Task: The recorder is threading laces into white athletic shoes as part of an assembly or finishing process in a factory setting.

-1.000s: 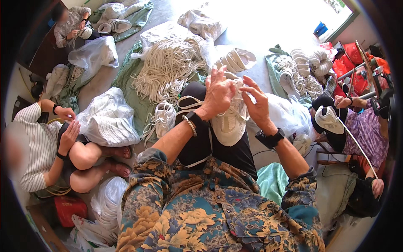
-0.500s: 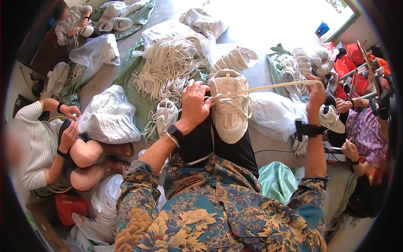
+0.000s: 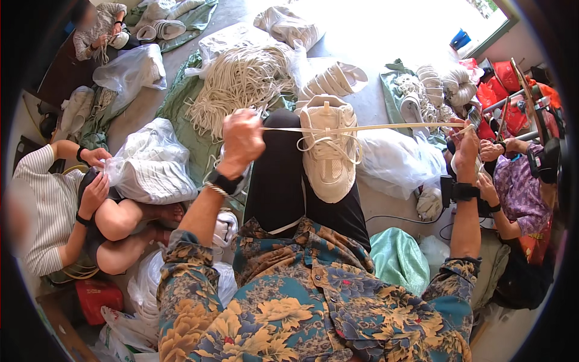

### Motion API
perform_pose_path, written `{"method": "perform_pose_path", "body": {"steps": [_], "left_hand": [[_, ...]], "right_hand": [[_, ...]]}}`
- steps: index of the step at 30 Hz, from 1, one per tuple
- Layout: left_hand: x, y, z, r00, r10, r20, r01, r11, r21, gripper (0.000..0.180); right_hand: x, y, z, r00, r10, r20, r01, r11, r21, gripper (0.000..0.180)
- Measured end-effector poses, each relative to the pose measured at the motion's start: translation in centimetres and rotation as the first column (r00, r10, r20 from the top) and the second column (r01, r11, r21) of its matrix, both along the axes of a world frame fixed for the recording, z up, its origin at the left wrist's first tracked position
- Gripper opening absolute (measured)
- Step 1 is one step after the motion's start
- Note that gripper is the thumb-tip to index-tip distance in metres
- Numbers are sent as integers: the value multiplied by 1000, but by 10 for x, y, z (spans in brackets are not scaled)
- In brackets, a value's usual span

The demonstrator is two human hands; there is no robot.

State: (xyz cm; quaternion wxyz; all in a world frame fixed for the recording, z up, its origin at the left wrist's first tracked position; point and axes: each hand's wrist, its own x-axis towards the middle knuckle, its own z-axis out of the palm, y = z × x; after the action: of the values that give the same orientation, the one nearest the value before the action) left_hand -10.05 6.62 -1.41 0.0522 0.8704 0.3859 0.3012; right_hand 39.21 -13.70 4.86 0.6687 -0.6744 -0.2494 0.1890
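Presently the cream shoe is resting on the person's lap; the left hand and the right hand are each gripping an end of the lace, pulling it taut; lace likely soft, light; ends give best purchase.

A cream sneaker lies sole-down on the lap, between both grips; its pale lace stretches taut from left grip to right.
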Motion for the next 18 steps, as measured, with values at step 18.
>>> {"method": "perform_pose_path", "body": {"steps": [18], "left_hand": [[-6, -20, -1, 947, -7, 320, 94, 962, -258, 11]], "right_hand": [[-15, -7, 21, 983, 157, 89, -159, 987, 6, 27]]}}
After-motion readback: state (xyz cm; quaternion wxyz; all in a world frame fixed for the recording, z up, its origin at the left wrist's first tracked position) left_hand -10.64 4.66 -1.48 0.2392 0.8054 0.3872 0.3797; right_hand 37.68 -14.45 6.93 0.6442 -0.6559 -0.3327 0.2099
